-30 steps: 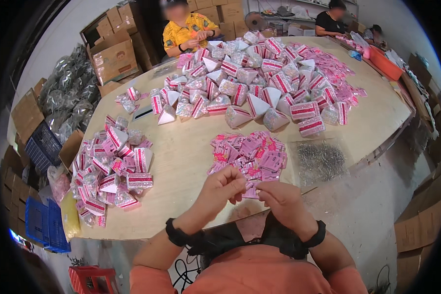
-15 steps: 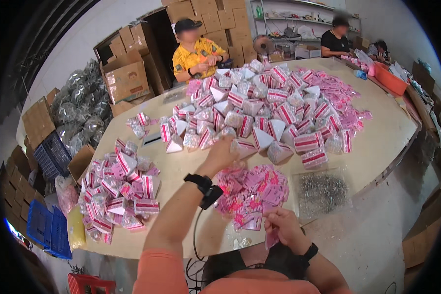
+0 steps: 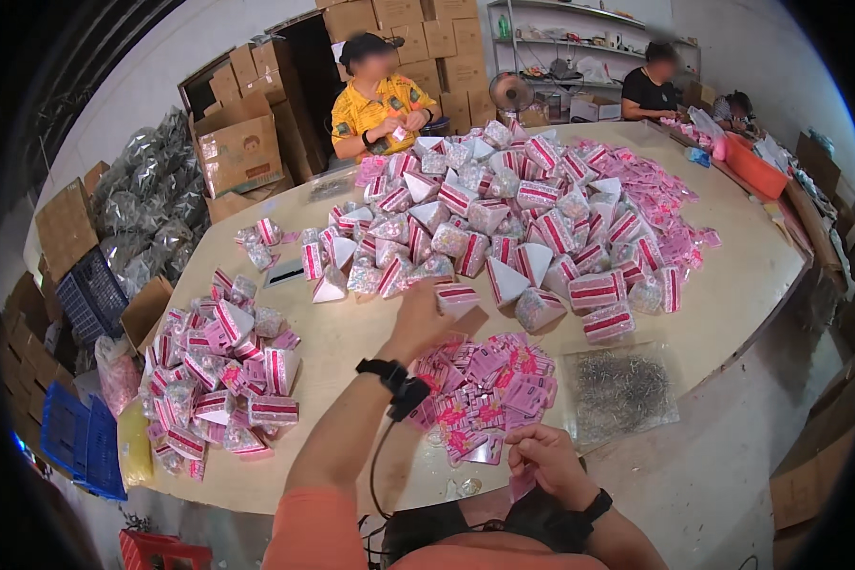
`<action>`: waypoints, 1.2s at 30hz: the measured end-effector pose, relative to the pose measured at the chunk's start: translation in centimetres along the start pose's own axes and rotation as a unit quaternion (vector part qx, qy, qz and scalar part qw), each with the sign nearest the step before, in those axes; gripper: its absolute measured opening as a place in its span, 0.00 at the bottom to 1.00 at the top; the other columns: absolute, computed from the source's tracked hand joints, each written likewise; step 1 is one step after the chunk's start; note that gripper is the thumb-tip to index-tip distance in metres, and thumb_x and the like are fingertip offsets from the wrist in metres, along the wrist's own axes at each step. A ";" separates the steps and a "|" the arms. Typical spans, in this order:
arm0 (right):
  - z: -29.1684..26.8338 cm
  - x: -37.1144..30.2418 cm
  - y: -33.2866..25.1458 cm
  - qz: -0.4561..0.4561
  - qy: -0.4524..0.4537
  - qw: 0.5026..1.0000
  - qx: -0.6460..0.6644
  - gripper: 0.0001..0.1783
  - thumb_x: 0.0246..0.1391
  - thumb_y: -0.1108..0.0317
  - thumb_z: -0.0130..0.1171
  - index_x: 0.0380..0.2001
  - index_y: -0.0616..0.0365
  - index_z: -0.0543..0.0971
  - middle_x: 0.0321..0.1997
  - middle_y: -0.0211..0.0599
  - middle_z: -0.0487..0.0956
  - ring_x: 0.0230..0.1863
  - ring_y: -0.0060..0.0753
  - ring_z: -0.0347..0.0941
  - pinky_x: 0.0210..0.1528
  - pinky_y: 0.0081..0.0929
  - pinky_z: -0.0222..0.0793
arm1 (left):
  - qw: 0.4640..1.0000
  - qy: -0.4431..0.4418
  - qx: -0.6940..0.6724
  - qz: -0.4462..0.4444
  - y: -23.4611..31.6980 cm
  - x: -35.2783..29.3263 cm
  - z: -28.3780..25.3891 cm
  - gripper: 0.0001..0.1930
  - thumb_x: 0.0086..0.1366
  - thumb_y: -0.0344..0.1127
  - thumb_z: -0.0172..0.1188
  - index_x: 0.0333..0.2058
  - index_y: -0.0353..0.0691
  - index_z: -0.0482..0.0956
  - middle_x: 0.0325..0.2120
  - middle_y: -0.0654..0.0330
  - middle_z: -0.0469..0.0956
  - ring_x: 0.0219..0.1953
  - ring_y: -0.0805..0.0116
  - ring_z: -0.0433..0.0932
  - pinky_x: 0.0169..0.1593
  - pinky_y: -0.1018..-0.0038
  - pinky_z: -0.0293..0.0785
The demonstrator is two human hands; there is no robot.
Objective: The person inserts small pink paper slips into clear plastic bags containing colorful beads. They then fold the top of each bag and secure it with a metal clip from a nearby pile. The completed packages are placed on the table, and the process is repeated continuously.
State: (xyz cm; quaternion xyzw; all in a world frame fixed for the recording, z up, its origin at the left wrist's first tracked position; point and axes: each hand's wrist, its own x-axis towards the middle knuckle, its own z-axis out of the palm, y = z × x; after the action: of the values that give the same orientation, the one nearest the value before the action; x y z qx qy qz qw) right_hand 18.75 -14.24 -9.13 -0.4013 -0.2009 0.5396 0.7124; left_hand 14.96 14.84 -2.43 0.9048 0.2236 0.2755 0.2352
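- Here's my left hand, fingers closed around the left end of a pink-and-white, glittery cake-slice wedge, just in front of the big pile of similar wedges; my thumb I can't make out.
- Down by the near edge, my right hand has its fingertips pinched together on a small, thin pink card.
- This wedge looks light and soft, its shiny covering probably slippery: broad sides are the place to grip, not the point.
- The card seems bendy; an edge pinch suits it.
- Over right, a flat clear plastic bag holds tangled silvery metal pieces.
- Far right, an orange-red plastic basin; its contents I can't tell.
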 end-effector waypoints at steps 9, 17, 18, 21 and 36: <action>0.0 0.0 0.2 -0.010 0.005 1.000 -0.018 0.09 0.52 0.76 0.50 0.37 0.67 0.73 0.24 0.38 0.75 0.21 0.24 0.72 0.24 0.19 0.72 | 0.916 0.022 0.400 0.008 -4.9 -8.8 -4.8 0.29 0.45 0.38 0.64 0.45 0.34 0.63 0.44 0.45 0.64 0.43 0.47 0.68 0.43 0.62 0.68; 0.5 -0.2 0.0 -0.022 0.019 0.998 -0.052 0.09 0.52 0.74 0.51 0.36 0.67 0.73 0.23 0.37 0.75 0.19 0.23 0.71 0.23 0.18 0.71 | 0.980 0.054 0.185 0.049 -4.2 -10.5 -6.3 0.26 0.52 0.42 0.58 0.46 0.33 0.65 0.48 0.44 0.64 0.48 0.50 0.67 0.47 0.63 0.67; 0.5 -0.2 0.0 -0.026 0.021 0.998 -0.052 0.09 0.52 0.74 0.50 0.36 0.66 0.73 0.22 0.37 0.75 0.19 0.22 0.71 0.22 0.18 0.70 | 0.988 0.063 0.139 0.015 -5.1 -10.0 -6.0 0.25 0.53 0.41 0.58 0.46 0.33 0.65 0.47 0.44 0.65 0.47 0.50 0.67 0.47 0.63 0.67; 0.7 -0.2 0.0 -0.023 0.028 0.997 -0.063 0.08 0.52 0.74 0.51 0.36 0.66 0.73 0.22 0.36 0.75 0.19 0.22 0.70 0.21 0.17 0.70 | 0.992 0.012 -0.008 -0.127 -6.6 -9.1 -6.1 0.23 0.55 0.41 0.55 0.46 0.33 0.66 0.43 0.44 0.68 0.43 0.50 0.70 0.46 0.63 0.67; 0.9 -0.2 0.1 -0.045 0.030 0.996 -0.074 0.10 0.52 0.70 0.53 0.35 0.65 0.73 0.21 0.37 0.75 0.18 0.23 0.70 0.20 0.17 0.68 | 0.974 -0.129 -0.115 -0.144 -4.0 -11.2 -4.7 0.37 0.52 0.53 0.58 0.49 0.26 0.64 0.38 0.41 0.73 0.41 0.55 0.73 0.45 0.70 0.67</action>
State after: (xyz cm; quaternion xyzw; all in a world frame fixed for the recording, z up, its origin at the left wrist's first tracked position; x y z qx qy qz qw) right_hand 18.00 -14.14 -8.64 -0.4601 -0.2366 0.4780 0.7098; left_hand 2.62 13.43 -5.63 0.8578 0.2862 0.1436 0.4020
